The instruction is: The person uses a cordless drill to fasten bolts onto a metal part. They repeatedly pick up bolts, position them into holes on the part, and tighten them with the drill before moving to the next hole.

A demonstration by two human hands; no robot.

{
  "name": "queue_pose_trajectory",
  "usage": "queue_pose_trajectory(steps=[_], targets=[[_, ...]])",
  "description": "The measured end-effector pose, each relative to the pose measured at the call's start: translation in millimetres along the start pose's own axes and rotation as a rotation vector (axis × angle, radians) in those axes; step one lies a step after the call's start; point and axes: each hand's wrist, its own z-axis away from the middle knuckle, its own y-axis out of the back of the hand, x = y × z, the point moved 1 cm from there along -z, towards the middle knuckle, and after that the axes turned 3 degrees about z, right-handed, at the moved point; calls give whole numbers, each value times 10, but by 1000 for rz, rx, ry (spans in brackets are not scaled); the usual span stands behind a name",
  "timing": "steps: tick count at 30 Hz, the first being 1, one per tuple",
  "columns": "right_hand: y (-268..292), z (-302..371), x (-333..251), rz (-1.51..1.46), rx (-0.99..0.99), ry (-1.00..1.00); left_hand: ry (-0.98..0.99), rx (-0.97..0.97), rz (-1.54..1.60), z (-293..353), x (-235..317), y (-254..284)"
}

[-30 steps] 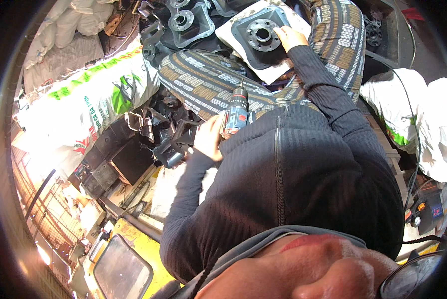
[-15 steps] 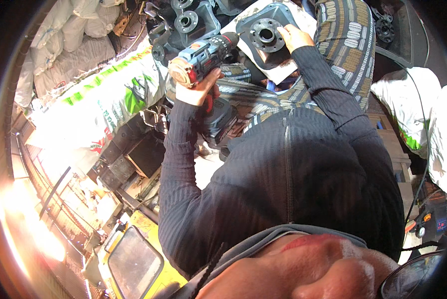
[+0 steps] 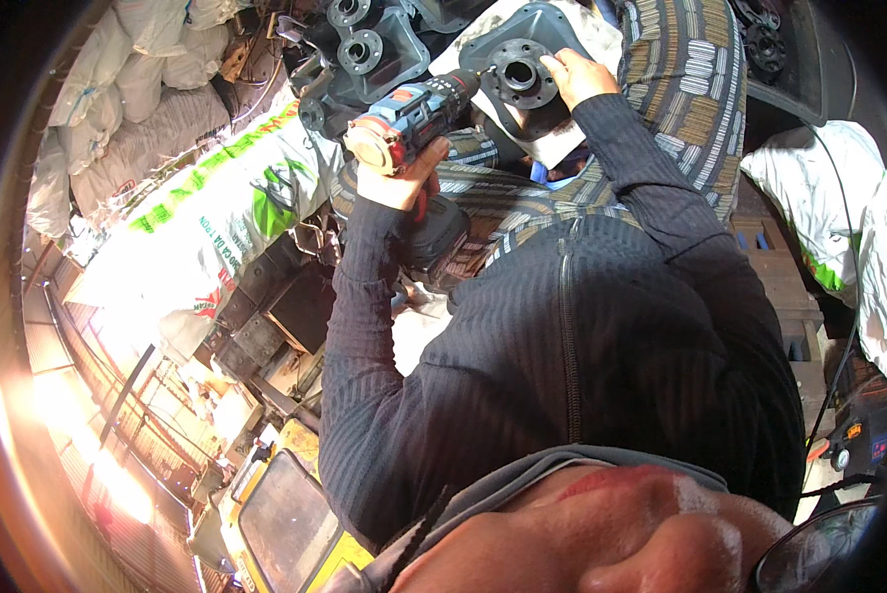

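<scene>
My left hand (image 3: 402, 180) is closed around the grip of a blue and red cordless drill (image 3: 404, 117). The drill's chuck points right, its tip close by the left rim of a round black flange (image 3: 531, 97) with a central hub and bolt holes; I cannot tell whether they touch. Under the flange lies a dark, square-shaped part with a rim (image 3: 537, 22), resting on a white sheet (image 3: 565, 146) over my lap. At the flange's right edge, my right hand (image 3: 584, 79) is closed, fingers pinching the flange's rim.
Similar dark flanged parts (image 3: 361, 51) are piled at the far left. A dark bin (image 3: 795, 79) with more flanges stands at the far right. White sacks (image 3: 809, 188) lie at the right, filled bags (image 3: 157, 109) at the left. A yellow-framed machine (image 3: 285, 514) is at the lower left.
The drill has shifted slightly right and its tip is nearer the flange's left rim. The flange sits a little further left in view; my right hand stays at its edge.
</scene>
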Motion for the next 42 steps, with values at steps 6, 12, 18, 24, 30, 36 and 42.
queue_pose_trajectory(steps=[6, 12, 18, 24, 30, 36, 42], targets=[[9, 0, -8, -19, 4, -3, -8, -5, -12, -59, -25, 5], [-8, 5, 5, -19, -1, 2, -91, 9, -28, -80, -56, -18], [-8, 11, -2, -19, 13, 16, -130, -147, -579, -282, 208, 92], [-6, 33, -12, -64, 7, 8, -310, -224, -1015, -517, 196, 195], [41, 46, -46, -83, -11, -4, -356, -300, -1002, -701, 44, 231], [59, 36, -68, -91, -27, -24, -292, -227, -1023, -700, 19, 201], [1, 2, -3, -67, 7, 16, -337, -194, -1063, -687, 50, 119]])
